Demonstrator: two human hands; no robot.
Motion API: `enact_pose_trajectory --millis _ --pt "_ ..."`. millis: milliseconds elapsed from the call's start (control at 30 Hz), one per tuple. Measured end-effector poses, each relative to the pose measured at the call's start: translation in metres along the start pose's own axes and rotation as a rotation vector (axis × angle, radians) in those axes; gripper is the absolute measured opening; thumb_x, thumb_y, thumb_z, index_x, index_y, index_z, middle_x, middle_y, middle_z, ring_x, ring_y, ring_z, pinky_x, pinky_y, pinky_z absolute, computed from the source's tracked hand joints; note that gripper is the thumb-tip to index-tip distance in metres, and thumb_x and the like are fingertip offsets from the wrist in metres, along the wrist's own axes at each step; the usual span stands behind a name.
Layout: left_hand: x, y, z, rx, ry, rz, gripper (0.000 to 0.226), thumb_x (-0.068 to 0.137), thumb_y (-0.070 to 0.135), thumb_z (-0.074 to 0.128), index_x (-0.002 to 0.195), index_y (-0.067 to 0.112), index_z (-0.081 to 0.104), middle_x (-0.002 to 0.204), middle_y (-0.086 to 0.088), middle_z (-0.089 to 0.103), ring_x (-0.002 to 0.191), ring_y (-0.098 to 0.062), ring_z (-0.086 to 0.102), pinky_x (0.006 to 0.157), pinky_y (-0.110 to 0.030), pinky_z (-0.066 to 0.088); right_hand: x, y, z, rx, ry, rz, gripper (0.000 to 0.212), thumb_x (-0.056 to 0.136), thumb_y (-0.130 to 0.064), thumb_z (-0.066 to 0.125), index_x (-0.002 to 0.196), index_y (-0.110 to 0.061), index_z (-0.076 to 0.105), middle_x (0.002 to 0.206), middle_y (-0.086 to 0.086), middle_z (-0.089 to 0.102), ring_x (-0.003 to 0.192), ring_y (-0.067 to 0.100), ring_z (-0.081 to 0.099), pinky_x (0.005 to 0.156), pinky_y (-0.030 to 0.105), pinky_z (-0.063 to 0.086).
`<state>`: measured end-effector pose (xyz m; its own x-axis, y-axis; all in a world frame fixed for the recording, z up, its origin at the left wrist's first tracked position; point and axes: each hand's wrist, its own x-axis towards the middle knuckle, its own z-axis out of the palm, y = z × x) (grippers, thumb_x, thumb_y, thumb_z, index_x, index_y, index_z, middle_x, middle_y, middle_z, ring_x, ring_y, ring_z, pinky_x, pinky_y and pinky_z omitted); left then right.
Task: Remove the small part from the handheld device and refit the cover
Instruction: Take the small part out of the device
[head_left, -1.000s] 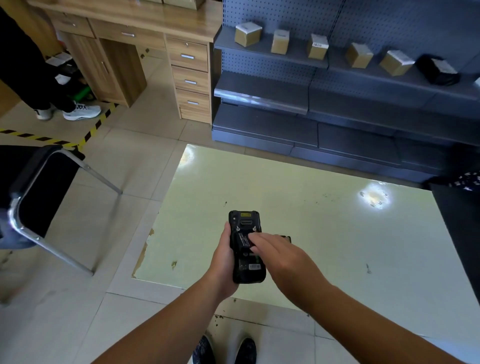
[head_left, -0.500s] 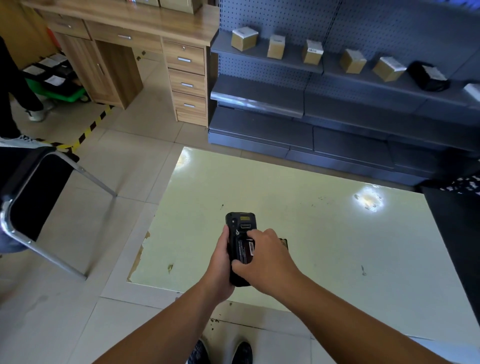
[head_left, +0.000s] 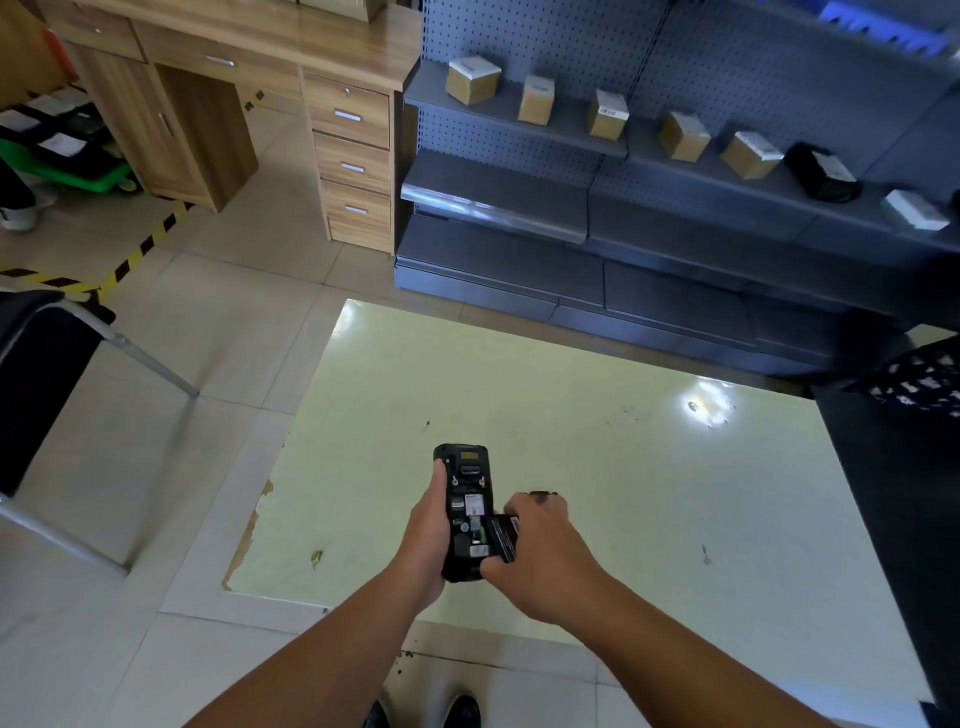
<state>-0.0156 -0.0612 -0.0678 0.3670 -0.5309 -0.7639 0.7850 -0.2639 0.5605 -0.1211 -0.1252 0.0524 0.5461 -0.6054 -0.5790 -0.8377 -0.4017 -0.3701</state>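
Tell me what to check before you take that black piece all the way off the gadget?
1. Left hand grips the handheld device firmly: ok.
2. Right hand has hold of the black battery piece: ok.
3. Piece lifted clear of the open compartment: not ok, one edge looks still at the device.
4. Bare table space below to put it down: ok.
5. Cover within reach: cannot tell; a dark item peeks behind the right hand.
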Motion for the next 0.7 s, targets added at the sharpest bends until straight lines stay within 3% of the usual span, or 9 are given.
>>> enact_pose_trajectory --millis 100,200,300,467,567,700 --pt "0.009 -0.005 0.0 0.09 0.051 0.015 0.061 0.097 0.069 0.044 0.114 0.019 0.074 0.108 -0.015 0.081 0.097 -0.036 0.077 0.092 -0.056 0.061 0.008 0.012 0.003 0.033 -0.034 0.008 0.053 0.09 -0.023 0.068 0.137 -0.017 0.046 0.126 0.009 0.057 0.106 0.025 0.062 0.092 0.04 0.056" --pt "0.022 -0.013 -0.002 0.226 0.131 0.132 0.047 0.101 0.058 0.048 0.112 0.017 0.069 0.102 -0.012 0.079 0.09 -0.03 0.077 0.087 -0.053 0.063 0.016 0.022 0.01 0.024 0.002 0.014 0.059 0.09 -0.022 0.067 0.144 -0.02 0.042 0.118 0.005 0.046 0.107 0.025 0.058 0.094 0.037 0.054" --pt "0.038 -0.022 -0.005 0.383 0.193 0.215 0.036 0.102 0.051 0.051 0.109 0.019 0.064 0.098 -0.007 0.074 0.088 -0.025 0.074 0.086 -0.05 0.062 0.022 0.027 0.018 -0.022 0.073 0.029 0.054 0.09 -0.027 0.065 0.14 -0.023 0.043 0.115 0.002 0.043 0.097 0.022 0.057 0.086 0.034 0.054" --pt "0.059 -0.037 -0.012 0.557 0.262 0.251 0.027 0.101 0.054 0.048 0.095 0.029 0.057 0.089 -0.001 0.07 0.072 -0.011 0.07 0.063 -0.032 0.059 0.032 0.032 0.028 -0.124 0.121 0.051 0.057 0.091 -0.034 0.065 0.142 -0.028 0.04 0.121 0.0 0.048 0.099 0.021 0.058 0.082 0.036 0.055" --pt "0.062 -0.04 -0.016 0.56 0.28 0.257 0.025 0.103 0.049 0.049 0.088 0.03 0.054 0.085 0.0 0.068 0.057 0.006 0.066 0.039 -0.011 0.045 0.036 0.035 0.031 -0.109 0.115 0.073 0.061 0.09 -0.031 0.065 0.145 -0.027 0.039 0.129 0.004 0.05 0.103 0.025 0.059 0.084 0.038 0.056" --pt "0.061 -0.038 -0.013 0.638 0.334 0.329 0.023 0.103 0.045 0.052 0.096 0.024 0.055 0.092 -0.004 0.07 0.065 -0.002 0.064 0.054 -0.025 0.052 0.039 0.037 0.031 -0.116 0.117 0.08 0.065 0.091 -0.032 0.064 0.149 -0.027 0.037 0.13 0.004 0.049 0.105 0.023 0.059 0.085 0.037 0.057"
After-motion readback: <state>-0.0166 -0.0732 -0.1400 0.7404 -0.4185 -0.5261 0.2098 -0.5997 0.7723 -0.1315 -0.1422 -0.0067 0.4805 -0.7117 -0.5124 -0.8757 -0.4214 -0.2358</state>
